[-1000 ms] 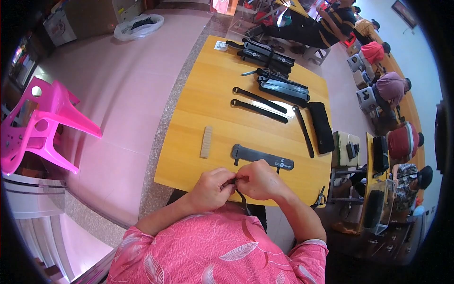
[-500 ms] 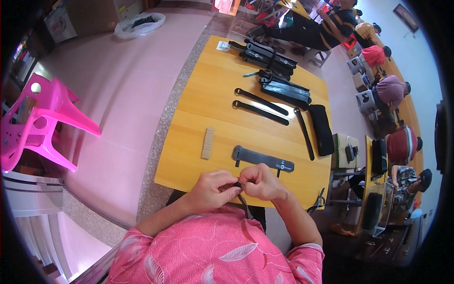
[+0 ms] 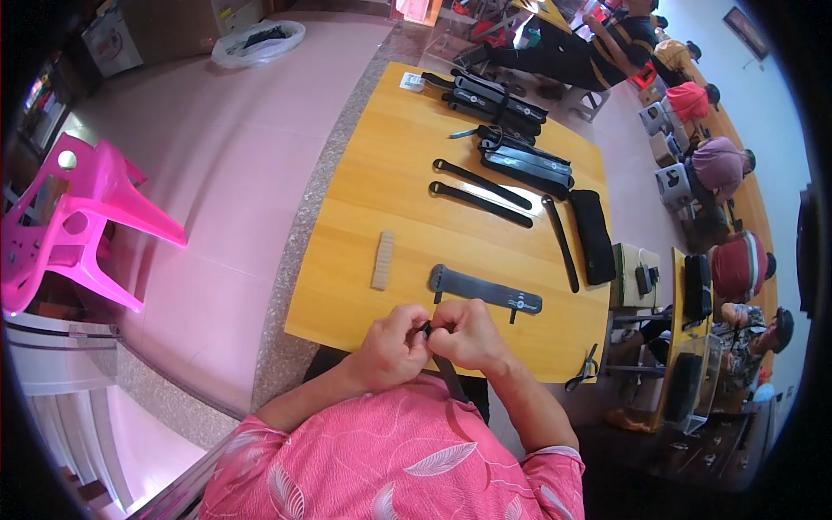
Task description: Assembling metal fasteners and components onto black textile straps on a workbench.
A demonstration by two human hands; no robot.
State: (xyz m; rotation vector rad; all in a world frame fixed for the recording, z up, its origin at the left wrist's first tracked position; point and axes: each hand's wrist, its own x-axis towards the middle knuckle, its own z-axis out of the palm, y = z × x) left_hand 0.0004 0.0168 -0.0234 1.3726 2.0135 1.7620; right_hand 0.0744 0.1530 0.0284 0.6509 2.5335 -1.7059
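Near the table's (image 3: 347, 316) edge, left hand (image 3: 392, 345) and right hand (image 3: 468, 334) both pinch one black strap (image 3: 446, 373).

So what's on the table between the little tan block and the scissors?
In the head view, a flat grey strap piece lies between the tan block and the scissors. The two hands, pinching a dark strap, sit just below that line.

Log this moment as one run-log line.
left hand: pinching dark strap | right hand: pinching same strap | location: near edge of wooden table | nearby: grey strap piece, tan block
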